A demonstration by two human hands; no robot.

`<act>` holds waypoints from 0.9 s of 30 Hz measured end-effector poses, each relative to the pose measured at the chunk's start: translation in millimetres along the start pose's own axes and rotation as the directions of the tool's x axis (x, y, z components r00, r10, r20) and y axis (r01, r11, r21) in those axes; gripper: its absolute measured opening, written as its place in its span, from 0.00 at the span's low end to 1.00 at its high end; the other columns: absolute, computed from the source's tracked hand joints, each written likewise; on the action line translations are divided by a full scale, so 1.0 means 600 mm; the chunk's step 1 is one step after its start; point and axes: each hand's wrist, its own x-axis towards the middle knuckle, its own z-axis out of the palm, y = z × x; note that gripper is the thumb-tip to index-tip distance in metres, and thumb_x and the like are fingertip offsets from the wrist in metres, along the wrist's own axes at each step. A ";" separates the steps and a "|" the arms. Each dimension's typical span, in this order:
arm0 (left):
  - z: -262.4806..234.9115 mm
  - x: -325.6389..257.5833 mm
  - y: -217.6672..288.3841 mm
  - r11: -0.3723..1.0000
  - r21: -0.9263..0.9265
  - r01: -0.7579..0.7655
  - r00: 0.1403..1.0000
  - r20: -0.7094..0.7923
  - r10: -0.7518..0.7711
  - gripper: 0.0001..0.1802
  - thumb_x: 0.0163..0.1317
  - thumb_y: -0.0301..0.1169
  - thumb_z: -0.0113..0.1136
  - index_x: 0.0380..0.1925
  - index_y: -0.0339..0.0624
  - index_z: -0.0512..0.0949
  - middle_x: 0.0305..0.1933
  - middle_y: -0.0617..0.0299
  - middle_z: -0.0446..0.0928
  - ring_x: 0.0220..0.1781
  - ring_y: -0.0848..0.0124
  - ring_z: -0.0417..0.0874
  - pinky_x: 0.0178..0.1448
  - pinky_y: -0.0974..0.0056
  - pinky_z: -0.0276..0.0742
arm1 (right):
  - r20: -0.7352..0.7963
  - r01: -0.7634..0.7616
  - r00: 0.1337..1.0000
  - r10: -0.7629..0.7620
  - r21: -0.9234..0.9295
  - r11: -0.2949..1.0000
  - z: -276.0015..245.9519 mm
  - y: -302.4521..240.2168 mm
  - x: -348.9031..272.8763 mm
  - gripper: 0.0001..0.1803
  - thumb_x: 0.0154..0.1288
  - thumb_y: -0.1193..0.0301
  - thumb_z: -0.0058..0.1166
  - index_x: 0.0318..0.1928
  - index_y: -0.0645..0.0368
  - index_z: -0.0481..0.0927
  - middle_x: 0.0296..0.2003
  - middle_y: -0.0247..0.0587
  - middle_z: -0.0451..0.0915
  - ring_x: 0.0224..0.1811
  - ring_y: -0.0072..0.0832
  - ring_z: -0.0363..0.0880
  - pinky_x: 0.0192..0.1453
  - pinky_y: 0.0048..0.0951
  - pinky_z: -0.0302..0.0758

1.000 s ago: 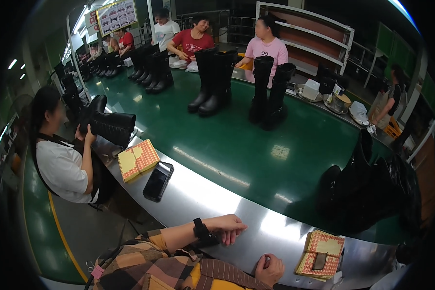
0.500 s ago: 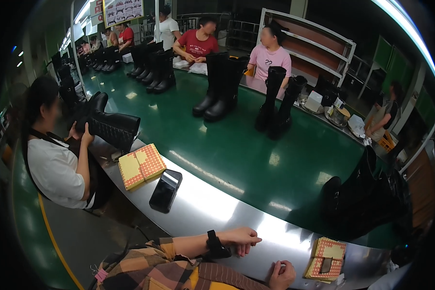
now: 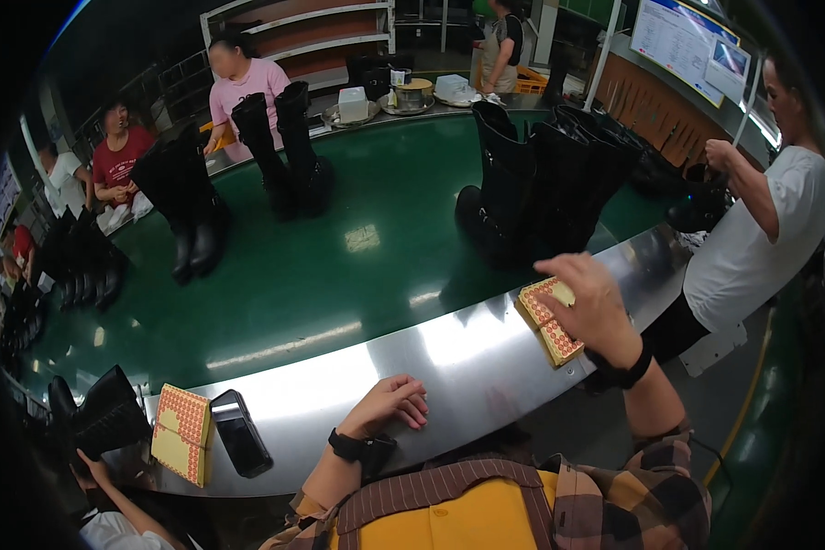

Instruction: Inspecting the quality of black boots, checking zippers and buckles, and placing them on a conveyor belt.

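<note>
My left hand (image 3: 390, 409), a dark band on its wrist, rests by the steel ledge (image 3: 467, 371) with its fingers loosely curled together and nothing visible in them. My right hand (image 3: 594, 307) is raised over a banded stack of yellow cards with red patterned edges (image 3: 559, 344). Its thumb and fingers are spread, and it partly covers the stack; whether it touches is unclear. Just beyond that hand, tall black boots (image 3: 513, 192) stand close together on the green table (image 3: 357, 293).
Left of me lie a black phone (image 3: 241, 435) and another card stack (image 3: 181, 431). More black boots (image 3: 188, 197) and a buckled pair (image 3: 284, 151) stand across the table. A co-worker (image 3: 761, 220) stands at the right, another at the lower left holds a boot (image 3: 110, 412).
The view has swung right. My right hand has risen from the ledge's near side to above the right card stack, its fingers spreading. My left hand stays low by the ledge.
</note>
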 end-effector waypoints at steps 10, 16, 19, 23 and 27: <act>0.003 0.002 -0.007 0.998 0.043 -0.045 0.999 -0.019 0.046 0.17 0.73 0.41 0.49 0.41 0.34 0.71 0.32 0.54 0.79 0.28 0.66 0.85 0.33 0.68 0.83 | 0.008 -0.048 0.998 0.055 -0.391 0.919 -0.003 0.092 0.258 0.40 0.56 0.31 0.51 0.65 0.36 0.70 0.67 0.58 0.61 0.71 0.54 0.57 0.71 0.57 0.54; 0.001 0.000 -0.006 0.999 0.031 -0.041 0.999 -0.019 0.042 0.17 0.73 0.41 0.49 0.41 0.34 0.72 0.32 0.54 0.79 0.29 0.67 0.85 0.33 0.68 0.83 | 0.228 -0.355 0.839 0.494 -0.461 0.814 -0.029 0.160 0.308 0.43 0.50 0.26 0.49 0.51 0.48 0.81 0.42 0.44 0.84 0.51 0.40 0.81 0.53 0.45 0.76; 0.002 0.000 -0.006 0.998 0.036 -0.043 0.999 -0.024 0.043 0.17 0.73 0.41 0.49 0.41 0.35 0.72 0.31 0.54 0.79 0.29 0.67 0.85 0.33 0.68 0.83 | 0.307 -0.287 0.742 0.596 -0.658 0.696 -0.044 0.197 0.320 0.42 0.50 0.31 0.57 0.58 0.46 0.79 0.57 0.43 0.77 0.61 0.40 0.74 0.58 0.46 0.72; 0.001 0.001 -0.006 0.998 0.034 -0.052 0.998 -0.018 0.053 0.16 0.72 0.39 0.49 0.42 0.34 0.72 0.32 0.54 0.77 0.29 0.65 0.85 0.32 0.66 0.83 | 0.277 -0.413 0.695 0.664 -0.602 0.684 -0.030 0.224 0.319 0.47 0.49 0.35 0.61 0.66 0.45 0.71 0.62 0.40 0.73 0.66 0.42 0.70 0.66 0.56 0.61; -0.001 0.003 -0.007 0.997 0.044 -0.056 0.998 -0.004 0.057 0.17 0.73 0.40 0.48 0.42 0.35 0.72 0.33 0.53 0.78 0.30 0.66 0.85 0.34 0.68 0.84 | 0.241 -0.403 0.807 0.539 -0.443 0.801 -0.013 0.217 0.307 0.48 0.52 0.37 0.62 0.64 0.59 0.71 0.60 0.50 0.74 0.64 0.44 0.71 0.66 0.41 0.68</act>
